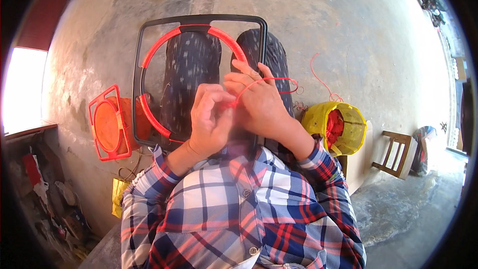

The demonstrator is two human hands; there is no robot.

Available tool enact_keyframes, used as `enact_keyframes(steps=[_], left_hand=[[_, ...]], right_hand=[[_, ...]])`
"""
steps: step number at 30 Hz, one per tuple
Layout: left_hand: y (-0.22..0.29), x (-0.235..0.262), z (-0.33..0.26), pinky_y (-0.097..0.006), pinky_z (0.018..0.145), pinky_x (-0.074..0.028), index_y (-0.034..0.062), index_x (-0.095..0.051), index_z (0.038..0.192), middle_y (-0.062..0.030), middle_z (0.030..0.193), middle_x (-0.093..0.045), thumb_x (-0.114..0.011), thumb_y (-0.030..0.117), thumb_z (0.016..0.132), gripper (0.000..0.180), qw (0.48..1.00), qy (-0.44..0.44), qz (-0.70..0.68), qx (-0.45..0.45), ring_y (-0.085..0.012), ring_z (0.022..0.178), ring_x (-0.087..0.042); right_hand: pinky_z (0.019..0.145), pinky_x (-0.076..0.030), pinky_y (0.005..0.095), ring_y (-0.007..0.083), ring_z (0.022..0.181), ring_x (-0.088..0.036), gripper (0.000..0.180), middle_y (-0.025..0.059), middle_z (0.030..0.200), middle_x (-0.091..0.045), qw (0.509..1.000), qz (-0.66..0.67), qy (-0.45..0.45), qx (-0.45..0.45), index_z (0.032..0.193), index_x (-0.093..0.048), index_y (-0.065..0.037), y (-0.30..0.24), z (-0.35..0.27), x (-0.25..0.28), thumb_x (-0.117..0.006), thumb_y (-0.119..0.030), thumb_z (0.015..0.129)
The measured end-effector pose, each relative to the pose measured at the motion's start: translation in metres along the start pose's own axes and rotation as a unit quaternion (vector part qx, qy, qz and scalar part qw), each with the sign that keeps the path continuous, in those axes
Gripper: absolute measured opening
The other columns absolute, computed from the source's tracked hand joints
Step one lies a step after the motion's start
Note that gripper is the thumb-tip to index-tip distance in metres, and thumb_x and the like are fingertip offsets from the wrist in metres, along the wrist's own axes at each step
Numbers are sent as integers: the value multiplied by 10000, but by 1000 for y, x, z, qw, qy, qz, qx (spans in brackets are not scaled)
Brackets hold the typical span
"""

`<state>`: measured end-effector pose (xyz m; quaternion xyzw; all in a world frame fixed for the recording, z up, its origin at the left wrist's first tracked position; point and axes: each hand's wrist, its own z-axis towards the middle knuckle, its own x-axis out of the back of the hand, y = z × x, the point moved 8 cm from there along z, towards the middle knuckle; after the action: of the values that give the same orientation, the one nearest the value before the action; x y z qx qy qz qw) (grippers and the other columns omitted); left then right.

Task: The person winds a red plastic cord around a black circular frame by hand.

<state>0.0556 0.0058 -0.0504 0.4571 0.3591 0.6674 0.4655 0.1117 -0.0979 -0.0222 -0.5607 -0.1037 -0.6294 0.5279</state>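
Note:
A black square frame (199,18) with a round inner ring (160,45) lies over my knees. Red cord is wound around parts of the ring, while other stretches show black. My left hand (206,119) is closed, with thumb and forefinger pinching a thin red cord (273,78) near the ring's right side. The cord arcs in a loop past the back of my right hand (261,102). That hand grips the right side of the frame and ring, its fingers bent over them. Motion blurs the space between my hands, and the ring's lower right is hidden.
A yellow container (358,119) with red material inside stands right of my knees; loose red cord (321,77) trails beside it. Left are a red frame (91,114) against an orange-red rounded object (134,119) and a yellow bag (118,197). A small wooden stool (396,154) stands farther right.

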Motion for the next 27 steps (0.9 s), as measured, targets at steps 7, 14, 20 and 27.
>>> enact_keyframes(steps=[7,14,20,27], left_hand=[[-5,6,5,-306,923,-371,-14,-496,1160,-132,1150,-450,-570,92,807,375,995,59,-74,19,-178,1034,-458],[-64,-15,-8,-234,677,-376,15,-422,1306,-38,870,-544,-492,300,953,459,901,18,-284,329,-101,733,-460],[-48,-32,2,-242,721,-419,18,-321,1426,-59,903,-567,-440,437,975,627,860,-29,-364,356,-127,813,-526],[-40,-46,3,-325,748,-492,-28,-354,1387,-149,1041,-611,-410,431,977,618,802,-94,-462,366,-227,893,-598]], right_hand=[[810,-494,353,251,938,-640,188,88,991,-664,843,440,235,-202,948,-658,-37,67,-35,32,-690,-38,762],[612,-496,276,99,678,-590,154,31,688,-649,875,306,-164,-337,779,-680,4,84,-82,29,-708,-148,780],[783,-539,436,240,833,-657,161,163,913,-684,501,753,349,-243,918,-691,-95,180,-164,65,-656,-201,803],[665,-526,361,191,743,-617,232,78,853,-646,496,735,371,-275,1011,-653,-64,211,-201,49,-640,-213,834]])
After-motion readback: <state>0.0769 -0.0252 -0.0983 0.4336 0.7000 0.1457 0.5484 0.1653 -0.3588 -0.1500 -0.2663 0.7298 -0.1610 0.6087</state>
